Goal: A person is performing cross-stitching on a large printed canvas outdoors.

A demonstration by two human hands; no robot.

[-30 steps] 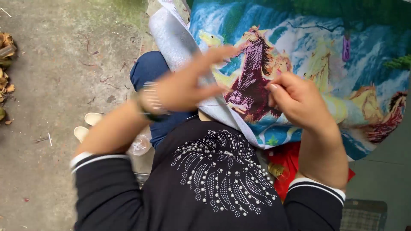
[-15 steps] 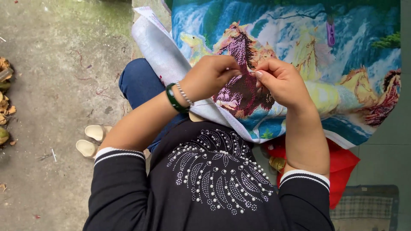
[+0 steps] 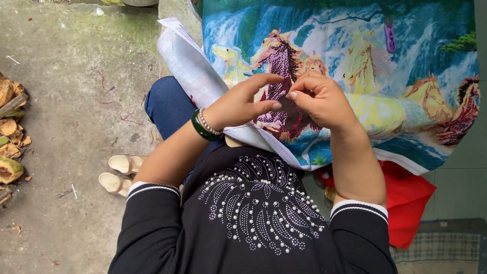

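Both hands (image 3: 284, 101) rest on the embroidery cloth (image 3: 406, 76) (sandals (image 3: 119, 172) lie left).

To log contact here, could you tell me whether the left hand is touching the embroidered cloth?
Touching: the head view shows the left hand resting on the embroidered cloth, wrist on its pale border.

Both hands, left hand (image 3: 238, 106) and right hand (image 3: 319, 99), pinch at the horse embroidery cloth (image 3: 365, 76) on the lap

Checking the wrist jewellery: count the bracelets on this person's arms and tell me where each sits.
2, both on the left wrist beside the left hand: a dark green bangle nearer the elbow, and a silver beaded bracelet touching it, nearer the hand. The right wrist looks bare, though its underside is hidden.
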